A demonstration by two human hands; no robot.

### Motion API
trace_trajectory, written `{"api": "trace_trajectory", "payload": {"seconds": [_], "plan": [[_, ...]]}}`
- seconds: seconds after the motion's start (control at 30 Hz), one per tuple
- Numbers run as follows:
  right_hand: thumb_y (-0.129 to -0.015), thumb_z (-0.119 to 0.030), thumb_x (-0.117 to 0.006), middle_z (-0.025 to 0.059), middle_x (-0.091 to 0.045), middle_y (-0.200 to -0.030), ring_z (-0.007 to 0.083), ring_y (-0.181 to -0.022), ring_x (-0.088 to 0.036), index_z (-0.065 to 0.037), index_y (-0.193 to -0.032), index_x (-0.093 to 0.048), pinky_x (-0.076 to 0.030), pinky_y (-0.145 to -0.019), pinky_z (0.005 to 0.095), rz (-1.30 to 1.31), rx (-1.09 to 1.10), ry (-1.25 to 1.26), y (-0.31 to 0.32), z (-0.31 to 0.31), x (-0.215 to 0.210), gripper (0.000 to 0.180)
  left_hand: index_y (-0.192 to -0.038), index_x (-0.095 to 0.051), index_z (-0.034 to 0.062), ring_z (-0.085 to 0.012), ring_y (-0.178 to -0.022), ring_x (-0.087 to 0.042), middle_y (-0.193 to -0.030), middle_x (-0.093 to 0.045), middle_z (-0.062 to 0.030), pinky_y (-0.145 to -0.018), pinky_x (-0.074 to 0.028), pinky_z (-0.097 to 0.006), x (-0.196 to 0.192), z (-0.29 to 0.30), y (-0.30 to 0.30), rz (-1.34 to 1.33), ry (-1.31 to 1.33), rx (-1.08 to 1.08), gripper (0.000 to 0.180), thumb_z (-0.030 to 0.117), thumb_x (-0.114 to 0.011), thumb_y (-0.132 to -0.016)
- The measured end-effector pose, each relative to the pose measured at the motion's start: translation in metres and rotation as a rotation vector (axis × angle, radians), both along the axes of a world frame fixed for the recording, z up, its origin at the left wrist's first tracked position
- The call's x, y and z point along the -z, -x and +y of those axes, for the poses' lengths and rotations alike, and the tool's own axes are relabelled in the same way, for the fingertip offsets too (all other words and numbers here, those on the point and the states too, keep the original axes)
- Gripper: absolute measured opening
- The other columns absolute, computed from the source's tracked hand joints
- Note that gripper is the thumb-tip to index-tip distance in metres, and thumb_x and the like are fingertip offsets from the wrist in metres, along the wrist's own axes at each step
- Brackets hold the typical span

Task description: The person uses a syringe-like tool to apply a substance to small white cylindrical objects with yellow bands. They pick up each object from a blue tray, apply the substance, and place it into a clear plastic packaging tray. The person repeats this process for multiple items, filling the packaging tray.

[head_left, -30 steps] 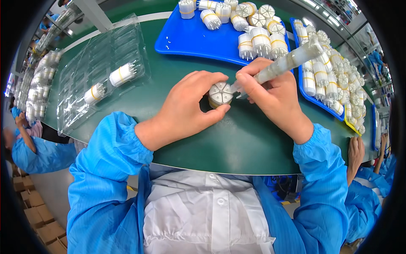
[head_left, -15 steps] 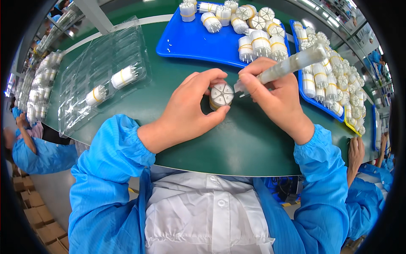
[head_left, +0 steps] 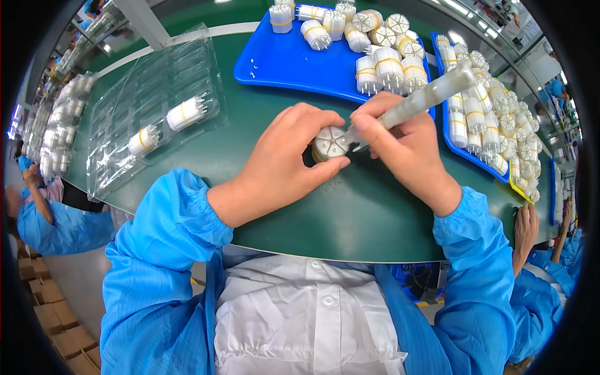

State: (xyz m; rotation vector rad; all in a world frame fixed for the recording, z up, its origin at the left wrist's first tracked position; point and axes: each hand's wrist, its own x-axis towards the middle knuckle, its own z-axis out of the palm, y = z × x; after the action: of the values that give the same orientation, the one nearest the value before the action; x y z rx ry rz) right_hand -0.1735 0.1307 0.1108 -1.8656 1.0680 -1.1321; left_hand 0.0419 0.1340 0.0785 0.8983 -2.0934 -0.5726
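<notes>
My left hand (head_left: 284, 162) curls its thumb and fingers around a short white cylinder (head_left: 330, 142), bundled from wedge-shaped segments, whose segmented round end faces up. In my right hand (head_left: 397, 147) is a pen-like hand tool with a thick, whitish, wrapped handle (head_left: 428, 97), pinched between thumb and fingers. Its narrow tip is at the right rim of the cylinder's top; whether it touches is hard to make out. The handle slants up and to the right. The cylinder is held over the green tabletop (head_left: 300, 225), and my left fingers hide part of its side.
A clear plastic tray (head_left: 131, 94) at left holds two banded white cylinders (head_left: 186, 113). Ahead, a blue tray (head_left: 275, 69) carries several more along its far and right parts. Another blue tray (head_left: 459, 147) at right is heaped with them. Co-workers' arms show at both sides.
The tool tip has shifted slightly left, from just beside the cylinder to its upper right rim. My left hand and the cylinder have moved slightly right.
</notes>
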Motion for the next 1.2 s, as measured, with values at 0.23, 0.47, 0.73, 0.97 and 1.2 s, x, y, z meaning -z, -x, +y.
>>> {"api": "trace_trajectory", "payload": {"seconds": [0.23, 0.47, 0.73, 0.97, 1.2], "plan": [[-0.093, -0.014, -0.071, 0.0022, -0.066, -0.078, 0.0074, -0.069, -0.059, -0.002, -0.093, -0.069, -0.047, -0.060, 0.0245, 0.042, -0.006, -0.054, 0.000, 0.000, -0.006, 0.013, -0.135, -0.049, 0.0027, -0.0221, -0.104, -0.064, -0.117, -0.065, -0.0124, -0.088, -0.052, -0.032, 0.010, 0.003, 0.004, 0.172, -0.068, 0.062, 0.067, 0.008, -0.082, -0.077], [-0.092, -0.013, -0.070, 0.0028, -0.066, -0.078, 0.0080, -0.067, -0.058, -0.001, -0.091, -0.068, -0.046, -0.058, 0.0256, 0.097, -0.029, 0.088, 0.000, -0.001, 0.003, 0.013, -0.133, -0.050, 0.0016, -0.0221, -0.108, -0.065, -0.120, -0.063, -0.0126, -0.092, -0.052, -0.034, -0.001, 0.003, 0.004, 0.010, -0.131, -0.041, 0.065, 0.005, -0.082, -0.076], [-0.092, -0.014, -0.070, 0.0022, -0.066, -0.078, 0.0086, -0.067, -0.058, -0.002, -0.092, -0.069, -0.046, -0.059, 0.0252, 0.048, -0.012, 0.017, 0.003, -0.003, -0.002, 0.012, -0.138, -0.043, 0.0013, -0.0222, -0.118, -0.063, -0.122, -0.062, -0.0132, -0.101, -0.049, -0.034, 0.006, 0.005, 0.003, 0.160, -0.171, 0.078, 0.068, 0.001, -0.075, -0.079], [-0.093, -0.014, -0.069, 0.0020, -0.065, -0.078, 0.0083, -0.068, -0.058, -0.002, -0.094, -0.069, -0.046, -0.060, 0.0253, 0.048, -0.012, -0.058, 0.002, -0.003, 0.002, 0.012, -0.137, -0.043, 0.0018, -0.0201, -0.121, -0.059, -0.127, -0.057, -0.0115, -0.104, -0.048, -0.033, 0.012, 0.000, 0.003, 0.211, -0.394, 0.170, 0.061, -0.002, -0.073, -0.084], [-0.094, -0.014, -0.070, 0.0013, -0.066, -0.081, 0.0076, -0.070, -0.058, -0.003, -0.092, -0.069, -0.046, -0.060, 0.0256, 0.031, 0.088, -0.083, -0.001, -0.004, 0.007, 0.012, -0.145, -0.041, 0.0012, -0.0173, -0.121, -0.056, -0.129, -0.054, -0.0081, -0.104, -0.047, -0.033, 0.006, 0.004, -0.025, 0.279, -0.439, 0.200, 0.059, 0.000, -0.068, -0.092]]}}
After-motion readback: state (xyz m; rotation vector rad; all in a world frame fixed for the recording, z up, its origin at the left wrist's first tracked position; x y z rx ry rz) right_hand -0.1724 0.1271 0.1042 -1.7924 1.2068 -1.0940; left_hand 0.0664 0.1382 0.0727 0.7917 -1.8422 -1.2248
